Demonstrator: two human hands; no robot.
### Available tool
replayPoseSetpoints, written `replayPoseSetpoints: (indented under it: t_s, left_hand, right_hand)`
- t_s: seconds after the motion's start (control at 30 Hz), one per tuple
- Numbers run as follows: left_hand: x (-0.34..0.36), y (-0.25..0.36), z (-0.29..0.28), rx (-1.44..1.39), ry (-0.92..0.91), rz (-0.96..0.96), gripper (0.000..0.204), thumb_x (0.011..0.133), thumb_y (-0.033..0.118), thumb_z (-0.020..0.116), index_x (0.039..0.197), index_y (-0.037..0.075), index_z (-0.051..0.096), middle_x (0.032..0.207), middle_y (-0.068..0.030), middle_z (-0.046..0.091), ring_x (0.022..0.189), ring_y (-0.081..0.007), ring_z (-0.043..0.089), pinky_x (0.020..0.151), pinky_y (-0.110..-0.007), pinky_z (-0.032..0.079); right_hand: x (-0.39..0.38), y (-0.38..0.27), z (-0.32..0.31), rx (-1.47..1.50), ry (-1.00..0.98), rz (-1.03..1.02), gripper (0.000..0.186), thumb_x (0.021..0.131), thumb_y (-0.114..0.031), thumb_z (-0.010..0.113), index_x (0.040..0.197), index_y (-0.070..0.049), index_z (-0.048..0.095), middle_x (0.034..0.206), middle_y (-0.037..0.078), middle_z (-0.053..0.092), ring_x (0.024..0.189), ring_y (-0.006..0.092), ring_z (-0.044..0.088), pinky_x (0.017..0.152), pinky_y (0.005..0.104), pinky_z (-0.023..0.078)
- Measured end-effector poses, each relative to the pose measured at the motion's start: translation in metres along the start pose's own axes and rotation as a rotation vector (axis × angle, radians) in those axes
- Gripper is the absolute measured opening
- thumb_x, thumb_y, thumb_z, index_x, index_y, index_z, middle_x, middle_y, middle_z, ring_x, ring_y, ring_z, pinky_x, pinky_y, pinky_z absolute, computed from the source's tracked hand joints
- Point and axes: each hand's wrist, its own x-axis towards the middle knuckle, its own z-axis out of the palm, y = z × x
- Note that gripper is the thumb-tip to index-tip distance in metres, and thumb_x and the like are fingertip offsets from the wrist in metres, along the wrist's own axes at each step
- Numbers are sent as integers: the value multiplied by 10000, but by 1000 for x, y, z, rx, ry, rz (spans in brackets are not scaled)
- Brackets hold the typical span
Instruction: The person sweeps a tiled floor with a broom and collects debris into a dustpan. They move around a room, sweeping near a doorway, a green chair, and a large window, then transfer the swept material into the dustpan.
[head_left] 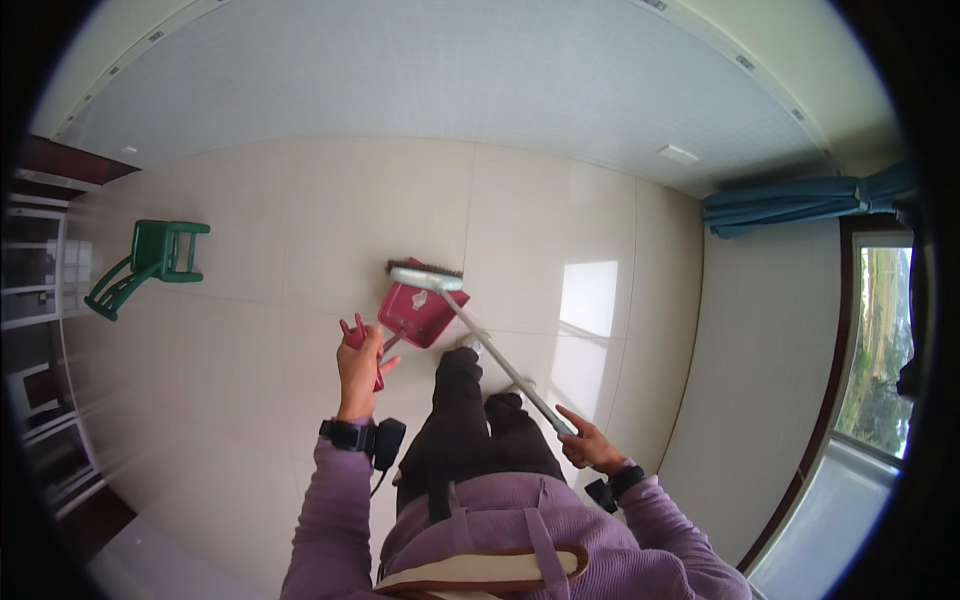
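My left hand [358, 372] is closed around the red handle of a dustpan, whose pronged end sticks up past my fingers. The red dustpan [422, 322] lies on the floor ahead of my feet, with a pale mark inside it. Across its far edge rests the broom head [425, 278], light-coloured with dark bristles facing away from me. A long grey broom handle [515, 377] slants from there to my right hand [592, 447], which grips its upper end with the index finger stretched along it.
A green chair [155, 250] stands on the tiled floor at the far left, near dark cabinets with glass panes [35, 250]. Ahead rises a pale wall [420, 80]. Blue curtains [785, 203] hang at the right by a window [878, 340]. Bright light patches [588, 298] lie on the tiles.
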Motion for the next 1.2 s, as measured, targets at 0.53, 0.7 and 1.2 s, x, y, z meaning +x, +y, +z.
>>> replayPoseSetpoints:
  t_s: [0.53, 0.7, 1.2]
  left_hand:
    - [9, 5, 1, -43, 15, -12, 211, 881, 235, 627, 971, 52, 574, 773, 16, 509, 700, -73, 523, 644, -292, 563]
    - [7, 10, 7, -67, 36, 13, 224, 869, 250, 644, 962, 58, 576, 856, 6, 523, 774, -81, 515, 648, -305, 567]
    - [34, -30, -10, -136, -181, 72, 281, 881, 263, 638, 1071, 82, 535, 890, -27, 566, 897, -135, 558, 754, -365, 555]
  right_hand:
    - [303, -206, -23, -330, 373, -283, 307, 812, -55, 543, 1100, -46, 436, 767, 88, 481, 462, 205, 477, 396, 321, 417]
    - [212, -68, -10, -804, 248, -206, 820, 721, 60, 564, 1454, -90, 229, 929, 132, 549, 578, 204, 576, 477, 331, 489]
    - [-60, 102, 3, -66, 186, 14, 510, 944, -371, 521, 1405, -176, 422, 815, -55, 514, 720, 67, 413, 621, 211, 343]
